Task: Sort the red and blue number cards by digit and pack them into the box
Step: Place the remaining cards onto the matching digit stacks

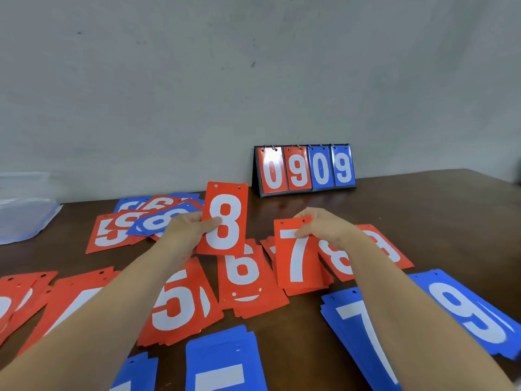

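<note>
1. Cards, red and blue, cover the table [423, 210]. Some lie in digit piles and some lie loose.
2. The left hand [189, 230] grips the red 8 [224, 218] by its left edge, thumb across the face. The card stands upright off the table, at twelve o'clock from the red 6 pile [245, 277].
3. The right hand [324, 227] pinches the top edge of the red 7 [298, 258], which lies on its pile at three o'clock from the 6.
4. The red 8 pile [372, 249] sits at three o'clock from the 7, partly under the right wrist.
5. The red 5 pile [180, 303] is at nine o'clock from the 6. The blue 7 pile [363, 334] and blue 9 pile [473, 314] are down at five o'clock.
6. A mixed heap [146, 218] waits at ten o'clock. What looks like the box [25, 210], clear plastic, is out at nine o'clock, well apart from both hands. The scoreboard [304, 170] stands at one o'clock by the wall.
7. The step in hand looks like sorting by digit. It seems well along, with the heap unsorted and packing not yet begun.
8. The 8 belongs at three o'clock, beyond the 7. That calls for a carry across the right arm, or for that arm to clear first. Then lay the card flat and square on its pile.
</note>
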`<state>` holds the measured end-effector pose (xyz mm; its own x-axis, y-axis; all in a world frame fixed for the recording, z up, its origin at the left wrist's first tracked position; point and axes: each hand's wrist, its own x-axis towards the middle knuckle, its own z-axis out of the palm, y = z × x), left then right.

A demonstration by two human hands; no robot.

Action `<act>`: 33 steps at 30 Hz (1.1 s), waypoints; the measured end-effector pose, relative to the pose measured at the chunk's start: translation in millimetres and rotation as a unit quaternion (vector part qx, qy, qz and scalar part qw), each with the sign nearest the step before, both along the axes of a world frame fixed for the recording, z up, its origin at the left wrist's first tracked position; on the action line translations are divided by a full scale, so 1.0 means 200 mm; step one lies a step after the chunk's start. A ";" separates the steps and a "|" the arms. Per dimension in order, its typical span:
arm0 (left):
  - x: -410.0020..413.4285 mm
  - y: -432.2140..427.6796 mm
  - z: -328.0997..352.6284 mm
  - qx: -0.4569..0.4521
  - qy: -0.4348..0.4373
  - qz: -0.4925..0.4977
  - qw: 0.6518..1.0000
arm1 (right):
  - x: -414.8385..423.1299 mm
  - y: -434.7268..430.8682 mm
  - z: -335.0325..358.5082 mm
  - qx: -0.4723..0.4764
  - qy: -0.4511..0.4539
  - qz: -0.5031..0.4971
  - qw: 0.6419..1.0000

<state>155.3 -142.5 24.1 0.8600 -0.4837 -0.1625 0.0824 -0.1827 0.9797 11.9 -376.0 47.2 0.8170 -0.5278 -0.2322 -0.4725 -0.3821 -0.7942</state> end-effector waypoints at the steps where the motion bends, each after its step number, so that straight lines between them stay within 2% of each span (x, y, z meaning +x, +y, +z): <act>1: 0.00 0.01 -0.01 0.000 0.004 0.002 1.000 | 0.01 0.00 -0.01 -0.004 0.000 0.005 1.000; 7: -0.01 0.02 -0.05 -0.012 0.029 -0.001 1.000 | 0.08 -0.03 -0.13 -0.098 0.044 0.041 0.993; 13: -0.03 0.00 -0.05 -0.039 0.043 -0.014 0.998 | 0.09 0.00 -0.11 -0.280 0.063 0.059 0.956; 15: -0.05 -0.01 -0.05 -0.042 0.043 -0.014 0.998 | 0.08 0.02 -0.11 -0.253 0.018 0.044 0.966; 18: -0.09 -0.05 -0.04 -0.070 0.057 -0.028 0.996 | 0.05 0.07 -0.06 -0.073 -0.116 0.041 0.990; 19: -0.11 -0.06 -0.03 -0.081 0.063 -0.036 0.994 | 0.03 0.10 -0.03 -0.015 -0.139 0.055 0.989; 21: -0.15 -0.11 -0.02 -0.088 0.067 -0.049 0.993 | 0.00 0.15 0.01 0.036 -0.153 0.077 0.985; 25: -0.24 -0.21 -0.01 -0.090 0.077 -0.089 0.989 | -0.08 0.15 0.03 0.057 -0.170 0.034 0.983; 30: -0.24 -0.24 0.01 -0.077 0.056 -0.072 0.993 | -0.27 -0.07 -0.01 0.026 -0.163 -0.172 0.971; 33: -0.23 -0.26 0.00 -0.060 0.051 -0.059 0.995 | -0.36 -0.18 -0.07 0.000 -0.119 -0.257 0.959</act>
